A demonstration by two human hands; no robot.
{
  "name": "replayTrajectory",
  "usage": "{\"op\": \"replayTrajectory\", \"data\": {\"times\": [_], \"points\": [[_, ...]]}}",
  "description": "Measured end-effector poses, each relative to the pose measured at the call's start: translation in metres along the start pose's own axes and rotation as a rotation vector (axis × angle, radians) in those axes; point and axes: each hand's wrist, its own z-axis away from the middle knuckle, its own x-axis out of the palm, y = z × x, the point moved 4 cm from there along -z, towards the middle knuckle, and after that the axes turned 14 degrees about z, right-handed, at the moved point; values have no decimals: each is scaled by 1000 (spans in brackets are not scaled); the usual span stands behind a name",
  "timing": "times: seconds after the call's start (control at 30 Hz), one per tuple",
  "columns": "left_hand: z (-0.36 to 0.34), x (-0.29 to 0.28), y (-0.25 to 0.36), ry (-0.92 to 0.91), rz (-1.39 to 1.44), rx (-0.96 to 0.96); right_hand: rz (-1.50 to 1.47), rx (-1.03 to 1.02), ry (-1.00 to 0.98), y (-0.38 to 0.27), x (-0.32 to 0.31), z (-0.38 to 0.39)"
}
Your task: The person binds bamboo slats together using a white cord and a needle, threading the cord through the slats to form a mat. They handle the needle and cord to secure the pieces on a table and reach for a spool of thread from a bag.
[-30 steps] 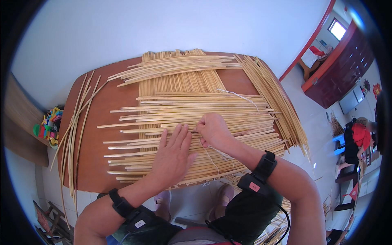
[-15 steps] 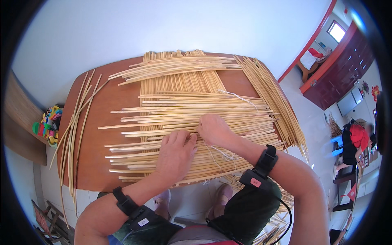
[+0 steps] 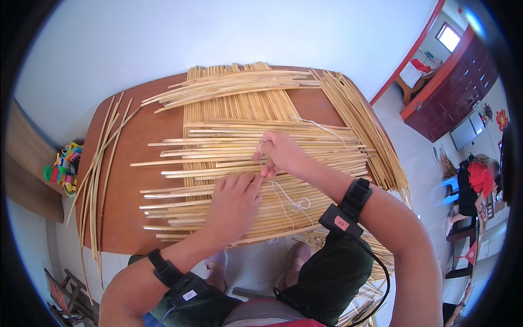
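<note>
Many straw-coloured reed stalks [image 3: 321, 188] lie side by side across the table, bound by white string. My left hand [image 3: 234, 206] rests on these stalks, its fingers bent over them and its thumb close to the fingertips, closed on stalks at the binding point. Just above and to the right, my right hand [image 3: 280, 153] is raised slightly off the reeds. It pinches a thin piece of white string that shows below its fingers. A loose curl of white string [image 3: 297, 205] lies on the reeds beneath my right forearm. Another string [image 3: 321, 127] lies near the far right of the row.
Under and beyond the row, a lengthwise reed layer [image 3: 239, 106] lies on the brown table [image 3: 128, 180]. Loose stalks rest across the far edge, the right edge and the left end [image 3: 97, 180], where some overhang. Colourful toys [image 3: 68, 163] stand left; another person [image 3: 474, 185] is far right.
My right hand has lifted up and away from the left hand, its fingers turned and pinching the string. The left hand stays at nearly the same place on the reeds.
</note>
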Motion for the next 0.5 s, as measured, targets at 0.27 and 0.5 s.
{"op": "replayTrajectory", "data": {"times": [0.27, 0.5], "points": [[0, 0, 6, -38, -6, 20, -201, -319, 483, -45, -106, -54], [-1, 1, 5, -41, -8, 24, -641, -717, 930, -125, -269, -29]]}}
